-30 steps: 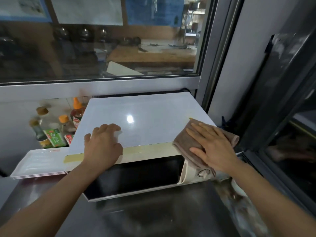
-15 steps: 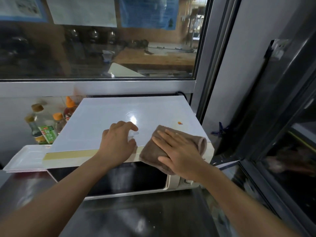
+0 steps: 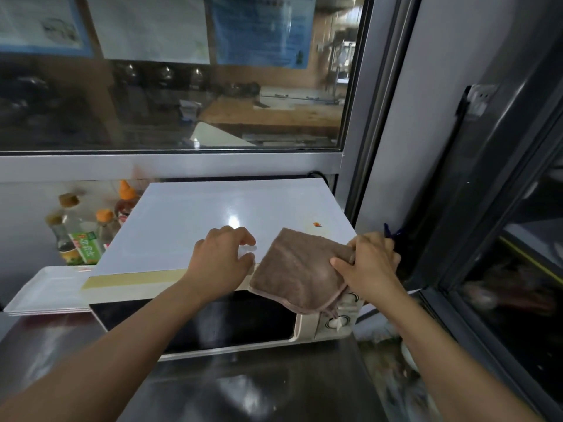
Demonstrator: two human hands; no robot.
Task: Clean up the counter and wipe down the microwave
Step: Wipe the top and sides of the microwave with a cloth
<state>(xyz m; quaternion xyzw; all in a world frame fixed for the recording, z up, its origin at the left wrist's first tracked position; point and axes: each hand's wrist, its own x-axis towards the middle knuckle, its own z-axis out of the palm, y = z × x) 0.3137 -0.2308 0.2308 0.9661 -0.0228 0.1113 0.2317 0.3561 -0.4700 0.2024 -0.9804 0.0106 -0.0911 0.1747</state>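
Microwave [image 3: 213,220] wiping is judged to be the step in hand: the white-topped oven is seen on the steel counter [image 3: 243,391], pushed back under the window frame [image 3: 170,164], with its dark door facing forward and its dials at the front right. A brown cloth [image 3: 300,266] is draped over the front right corner of the top, its lower edge hanging down over the control panel [image 3: 335,318]. The cloth is gripped at its right edge by the right hand [image 3: 370,263], the thumb pressed on top and the fingers curled round the fold. The left hand [image 3: 221,257] is rested on the top near the front edge, just beside the cloth, with fingers loosely bent and fingertips planted on the surface; nothing is held by it, and the oven appears to be steadied. A small orange mark [image 3: 316,223] is seen on the top just behind the cloth, and a strip of tan tape [image 3: 134,280] runs along the front edge. Sauce bottles [image 3: 79,236] and stacked white trays [image 3: 45,290] are left standing at the oven's left, so the counter part is judged undone. The next move is thought to call for the cloth to be flattened and drawn across the mark and the remaining top, with pressure kept even and the oven braced, and with care near the dials.
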